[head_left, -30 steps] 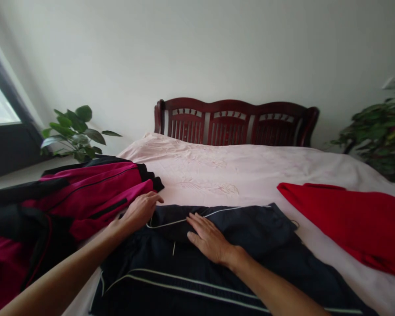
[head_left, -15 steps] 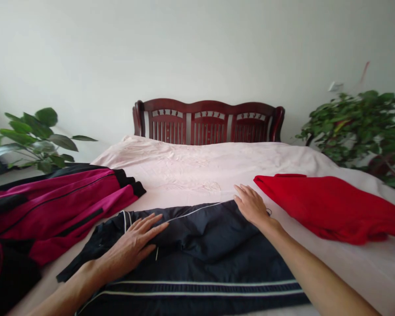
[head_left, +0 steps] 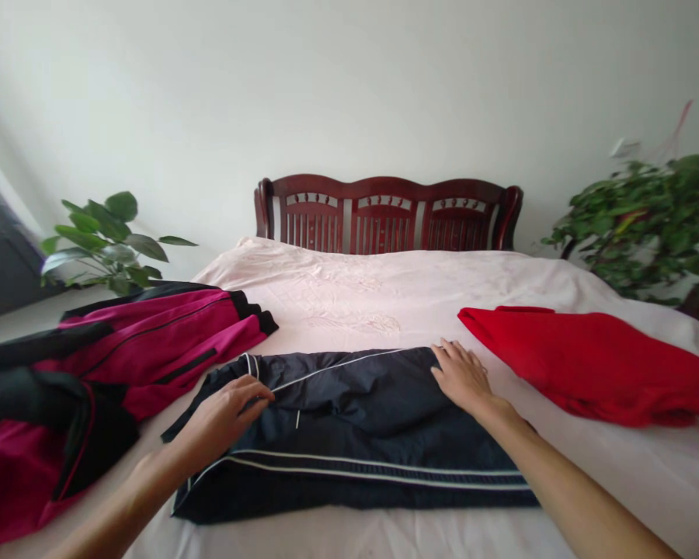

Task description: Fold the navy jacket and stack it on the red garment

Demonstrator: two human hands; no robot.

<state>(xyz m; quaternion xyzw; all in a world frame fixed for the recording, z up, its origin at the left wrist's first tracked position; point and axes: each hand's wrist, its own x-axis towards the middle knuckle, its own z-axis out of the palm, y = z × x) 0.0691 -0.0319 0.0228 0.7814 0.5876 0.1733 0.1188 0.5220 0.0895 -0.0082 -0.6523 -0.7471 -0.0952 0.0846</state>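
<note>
Head view, looking forward and down across a bed (head_left: 384, 303). The bed is covered with a pale pink sheet, smooth, with faint embroidered patterns near the middle. At the far end a dark red wooden headboard (head_left: 387, 213) is seen, carved into three arched panels with thin vertical slats.

In the near centre a dark navy garment (head_left: 355, 423) is laid flat on the sheet. Its fabric looks thin and slightly glossy, creased in soft folds, and is edged with narrow white piping; two pale stripes run along its near side. It is folded into a wide rectangle.

The left hand (head_left: 224, 411) is placed on the garment's left end, fingers curled and drawn together, with the fingertips bent down onto the cloth beside the white piping; whether cloth is pinched cannot be told. The right hand (head_left: 460, 376) is rested palm down on the garment's far right corner, fingers extended, slightly spread and pressed flat.

To the left a magenta and black jacket (head_left: 122, 365) is spread, smooth and sporty, with black cuffs and thin dark seams. To the right a bright red garment (head_left: 594, 365) of soft, matte cloth is laid, just beside the right hand but apart from it.

A broad-leaved plant (head_left: 105, 241) is seen at far left, a small-leaved bushy plant (head_left: 646, 225) at far right, before a plain white wall.
</note>
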